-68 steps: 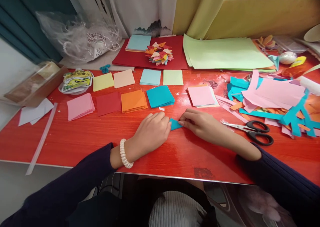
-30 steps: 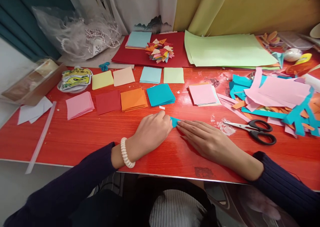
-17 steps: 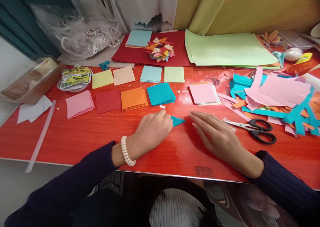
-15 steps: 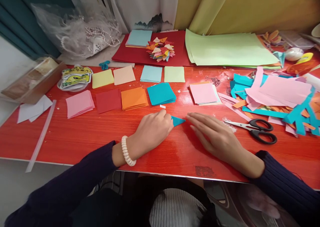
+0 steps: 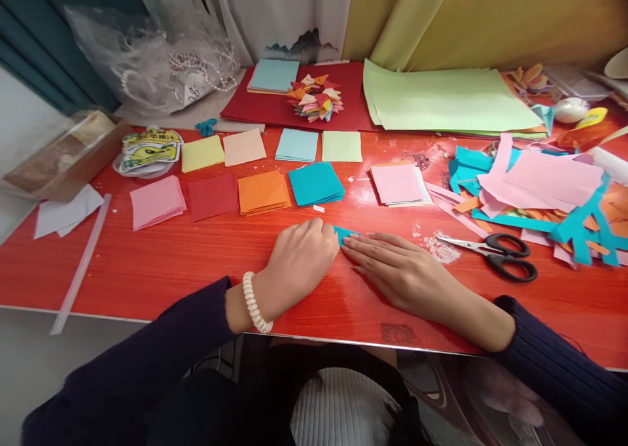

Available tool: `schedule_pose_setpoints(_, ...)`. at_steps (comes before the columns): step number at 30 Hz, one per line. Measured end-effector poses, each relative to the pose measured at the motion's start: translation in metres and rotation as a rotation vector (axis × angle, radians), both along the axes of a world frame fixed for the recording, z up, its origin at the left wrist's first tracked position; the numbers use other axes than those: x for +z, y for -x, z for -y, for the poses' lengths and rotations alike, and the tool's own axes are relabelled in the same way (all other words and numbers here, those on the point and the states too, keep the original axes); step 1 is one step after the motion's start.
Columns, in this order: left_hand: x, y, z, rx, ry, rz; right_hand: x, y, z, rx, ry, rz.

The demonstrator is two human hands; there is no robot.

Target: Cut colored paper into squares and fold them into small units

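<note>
A small folded piece of blue paper (image 5: 346,233) lies on the red table between my hands, its pointed end toward the right. My left hand (image 5: 304,259), with a beaded band at the wrist, is curled closed over the paper's left part and hides it. Flat and stretched out, the fingers of my right hand (image 5: 400,269) rest on the paper's right end. Just beyond my hands is a stack of blue paper squares (image 5: 316,184), with a tiny white scrap (image 5: 318,208) in front of it.
Black-handled scissors (image 5: 507,256) lie right of my right hand, before a heap of paper offcuts (image 5: 540,178). Stacks of orange (image 5: 263,192), red (image 5: 214,197) and pink squares (image 5: 157,202) sit to the left. A folded-paper ring (image 5: 316,98) stands at the back.
My right hand has moved left, from beside the paper's tip onto it, and now covers part of the point. My left hand stays closed on the paper.
</note>
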State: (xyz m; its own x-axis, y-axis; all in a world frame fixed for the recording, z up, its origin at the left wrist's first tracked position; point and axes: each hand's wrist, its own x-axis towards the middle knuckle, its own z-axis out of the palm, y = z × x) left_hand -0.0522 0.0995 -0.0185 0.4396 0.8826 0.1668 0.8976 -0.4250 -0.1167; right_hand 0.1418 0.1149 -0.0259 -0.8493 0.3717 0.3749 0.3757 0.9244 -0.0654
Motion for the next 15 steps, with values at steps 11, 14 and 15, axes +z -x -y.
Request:
schedule_pose_setpoints(11, 0.01, 0.039, -0.003, -0.289, -0.128, 0.269, 0.0, -0.001, 0.0, -0.008, 0.022, -0.005)
schedule_pose_setpoints(14, 0.005, 0.047, -0.001, -0.495, -0.095, 0.227, -0.001, -0.001, 0.0, -0.007, 0.026, -0.003)
schedule_pose_setpoints(15, 0.003, 0.048, 0.0, -0.536, -0.084, 0.215, -0.002, -0.001, 0.0, -0.011, 0.03, -0.002)
